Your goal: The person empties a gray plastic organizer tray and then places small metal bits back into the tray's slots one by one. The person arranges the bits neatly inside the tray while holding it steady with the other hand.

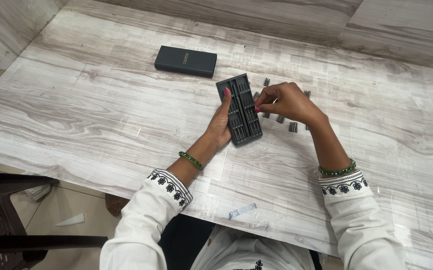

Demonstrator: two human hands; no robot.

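The dark grey bit tray lay near the middle of the pale wood-grain bench, its long axis running away from the person and leaning slightly to the left at the far end. Rows of slim bits filled its slots, lying along that same axis. The left hand cupped the tray's left edge, fingers curled against the side and thumb near the top — a light steadying grip. The right hand hovered over the tray's right edge with fingertips pinched together; whether a bit sat between them could not be told. Loose bits lay scattered on the bench just right of the tray, some half hidden under the right hand. Farther back and to the left — well apart from the tray — rested a flat, dark rectangular case, its long side nearly crosswise, with small pale lettering on top. A scrap of clear tape lay at the near edge
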